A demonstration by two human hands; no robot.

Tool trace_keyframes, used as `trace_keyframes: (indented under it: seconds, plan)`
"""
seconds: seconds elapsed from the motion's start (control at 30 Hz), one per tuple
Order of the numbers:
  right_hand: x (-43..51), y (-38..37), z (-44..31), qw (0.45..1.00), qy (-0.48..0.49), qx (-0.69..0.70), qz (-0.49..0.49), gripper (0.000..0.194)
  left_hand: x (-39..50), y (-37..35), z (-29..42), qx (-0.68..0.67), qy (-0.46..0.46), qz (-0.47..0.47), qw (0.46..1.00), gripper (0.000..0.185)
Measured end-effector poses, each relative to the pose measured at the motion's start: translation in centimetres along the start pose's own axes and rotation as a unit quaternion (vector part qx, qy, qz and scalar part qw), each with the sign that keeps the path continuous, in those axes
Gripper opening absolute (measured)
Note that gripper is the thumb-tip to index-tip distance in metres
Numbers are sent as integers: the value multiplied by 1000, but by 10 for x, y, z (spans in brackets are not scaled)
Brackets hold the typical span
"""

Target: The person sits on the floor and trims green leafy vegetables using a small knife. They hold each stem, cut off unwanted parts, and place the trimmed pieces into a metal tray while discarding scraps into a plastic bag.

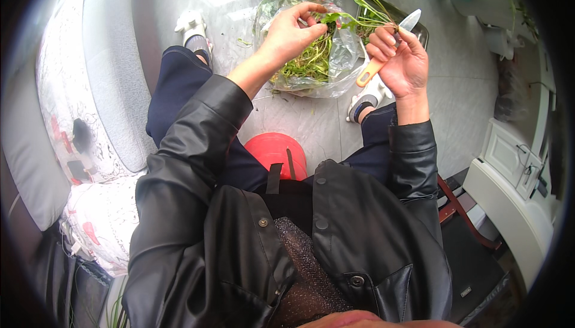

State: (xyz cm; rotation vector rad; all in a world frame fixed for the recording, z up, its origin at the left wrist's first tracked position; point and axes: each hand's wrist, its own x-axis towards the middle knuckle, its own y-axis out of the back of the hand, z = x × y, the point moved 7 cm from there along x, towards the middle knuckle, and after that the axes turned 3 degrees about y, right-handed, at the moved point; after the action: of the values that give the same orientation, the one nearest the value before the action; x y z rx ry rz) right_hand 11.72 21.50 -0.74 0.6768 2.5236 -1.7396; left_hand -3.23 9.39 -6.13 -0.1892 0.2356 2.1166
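My right hand grips a small knife by its orange handle, blade up and away from me. The same hand pinches the root end of a leafy green plant, whose stems and leaves fan out to the left and away. My left hand is at the leaf tips, thumb and forefinger apart; whether it touches a leaf is unclear. Beneath the hands, a clear plastic bag lies open on the floor, filled with loose greens. Past my right hand, a metal tray holds more greens, partly hidden.
A red plastic stool or bucket shows between my legs. Grey sofa cushions line the left side. On the right are a white cabinet and a dark chair. Scraps of green lie on the tile floor.
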Motion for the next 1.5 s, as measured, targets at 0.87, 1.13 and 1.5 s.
trace_keyframes:
  seconds: [0.87,1.13,1.5]
  plan:
    - [0,9,-1,995,13,-94,35,13,5,15,-8,-258,118,24,959,7]
    - [0,8,0,989,12,-149,14,12,4,21,-8,-206,98,57,972,9]
    - [-4,8,-5,967,12,-252,29,15,5,28,0,-51,23,107,993,17]
